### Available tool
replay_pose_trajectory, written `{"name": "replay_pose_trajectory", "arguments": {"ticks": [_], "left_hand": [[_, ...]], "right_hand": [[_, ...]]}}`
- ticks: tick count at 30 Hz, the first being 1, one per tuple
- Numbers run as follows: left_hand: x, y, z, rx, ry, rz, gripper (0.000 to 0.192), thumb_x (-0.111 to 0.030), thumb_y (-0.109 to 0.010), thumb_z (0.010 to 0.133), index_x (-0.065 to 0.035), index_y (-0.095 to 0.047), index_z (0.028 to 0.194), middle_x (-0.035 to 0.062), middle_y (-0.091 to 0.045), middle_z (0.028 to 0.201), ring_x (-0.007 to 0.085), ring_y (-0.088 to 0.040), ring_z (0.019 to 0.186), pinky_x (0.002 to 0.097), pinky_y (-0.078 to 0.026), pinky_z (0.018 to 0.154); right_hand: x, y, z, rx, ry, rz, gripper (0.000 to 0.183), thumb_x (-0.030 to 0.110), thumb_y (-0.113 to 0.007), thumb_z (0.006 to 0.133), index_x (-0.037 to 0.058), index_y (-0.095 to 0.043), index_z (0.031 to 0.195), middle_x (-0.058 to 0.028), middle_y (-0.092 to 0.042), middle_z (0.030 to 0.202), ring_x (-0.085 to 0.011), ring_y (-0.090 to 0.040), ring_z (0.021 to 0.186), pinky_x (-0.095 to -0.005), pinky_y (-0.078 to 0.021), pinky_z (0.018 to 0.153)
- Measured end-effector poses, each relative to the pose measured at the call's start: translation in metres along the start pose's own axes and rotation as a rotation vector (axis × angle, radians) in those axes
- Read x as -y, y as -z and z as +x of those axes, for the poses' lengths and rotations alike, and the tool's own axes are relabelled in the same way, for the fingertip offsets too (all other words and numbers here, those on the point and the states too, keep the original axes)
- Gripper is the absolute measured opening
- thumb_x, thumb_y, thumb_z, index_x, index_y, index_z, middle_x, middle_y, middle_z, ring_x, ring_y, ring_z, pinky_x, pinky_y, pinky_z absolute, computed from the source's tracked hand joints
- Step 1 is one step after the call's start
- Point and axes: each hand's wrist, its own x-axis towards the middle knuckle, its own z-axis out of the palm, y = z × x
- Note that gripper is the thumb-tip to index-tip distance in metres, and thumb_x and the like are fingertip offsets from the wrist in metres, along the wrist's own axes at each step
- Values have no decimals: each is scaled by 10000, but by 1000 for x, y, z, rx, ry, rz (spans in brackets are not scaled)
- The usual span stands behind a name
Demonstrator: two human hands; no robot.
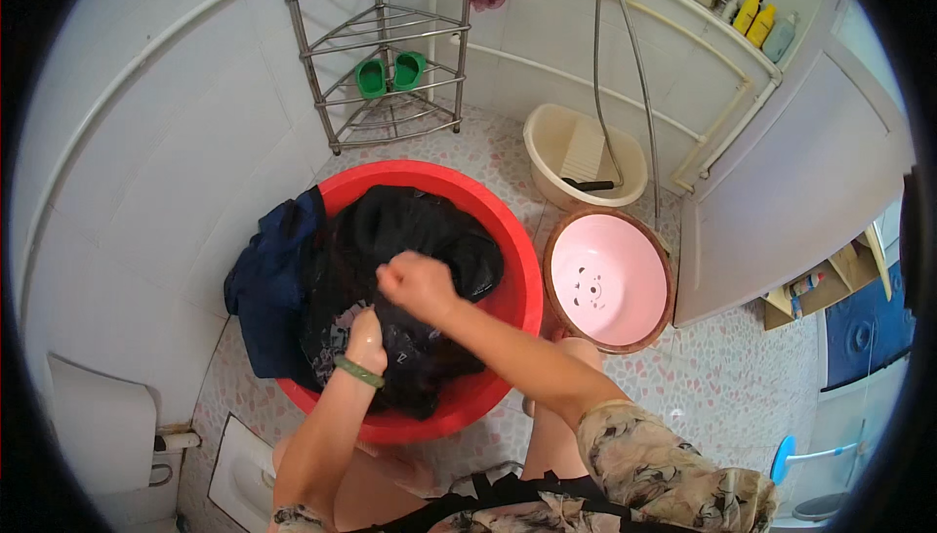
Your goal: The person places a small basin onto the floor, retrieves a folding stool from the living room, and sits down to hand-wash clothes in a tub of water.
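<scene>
A large red plastic tub (pixel 523 255) stands before me, heaped with wet black clothes (pixel 410 222). My left hand (pixel 366 339), with a green bangle (pixel 359 371) at its wrist, is closed on black cloth with a pale pattern near the middle of the heap. Just above and to its right, my right hand (pixel 417 285) is a fist, slightly blurred, with dark cloth running from it towards the left hand. A navy garment (pixel 271 299) hangs over the tub's left rim. The cloth inside both fists is hidden.
Right of the tub stand a pink basin (pixel 611 277) with a bear face and a cream washtub (pixel 538 159) holding a washboard (pixel 583 148) and shower head (pixel 589 185). A metal corner rack (pixel 304 42) holds green slippers (pixel 372 79). A squat toilet (pixel 238 467) lies lower left.
</scene>
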Motion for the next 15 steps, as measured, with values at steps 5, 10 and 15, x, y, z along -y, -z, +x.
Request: {"name": "replay_pose_trajectory", "arguments": {"ticks": [5,10,15], "left_hand": [[-70,7,-34,54,-483,385,411,-376,-451,865,19,-560,899,63,-584,821,116,-537,736,243,-436,685],[-96,37,-37,12,-559,426,387,-344,-443,875,21,-570,853,54,-588,773,106,-537,689,229,-434,656],[-108,36,-48,-48,-603,399,453,-411,-427,865,13,-573,799,61,-584,725,116,-537,646,236,-439,617]], "right_hand": [[-98,46,23,135,-566,529,354,339,-510,801,7,-580,701,-92,-585,632,-178,-556,564,-303,-431,557],[-119,100,29,156,-585,409,376,359,-509,814,6,-584,711,-46,-563,629,-109,-522,606,-252,-403,577],[-89,137,31,668,-482,443,389,388,-567,778,8,-616,848,-65,-607,791,-117,-534,731,-246,-420,679]]}}
